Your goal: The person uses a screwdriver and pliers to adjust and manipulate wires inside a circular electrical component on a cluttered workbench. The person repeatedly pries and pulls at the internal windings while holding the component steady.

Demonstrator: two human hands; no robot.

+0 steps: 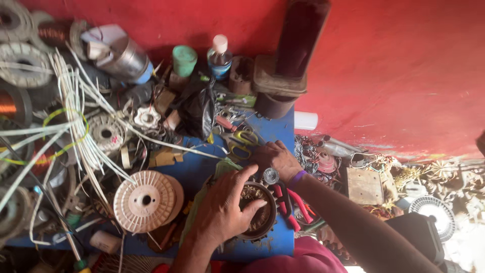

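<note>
Left hand: fingers spread wide over motor stator | Right hand: at 1 o'clock of stator, fingers curled by yellow-handled scissors, grip unclear | Red pliers: 3 o'clock.

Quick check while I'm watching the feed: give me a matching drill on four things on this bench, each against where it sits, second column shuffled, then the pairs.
Things:
1. left hand
2. right hand
3. pale ribbed spool
4. capped plastic bottle

Places:
A. at the back, against the red wall
B. lying flat on the blue table, left of both hands
C. resting on the round motor stator
D. next to the yellow-handled scissors

Pairs: 1-C, 2-D, 3-B, 4-A
</note>
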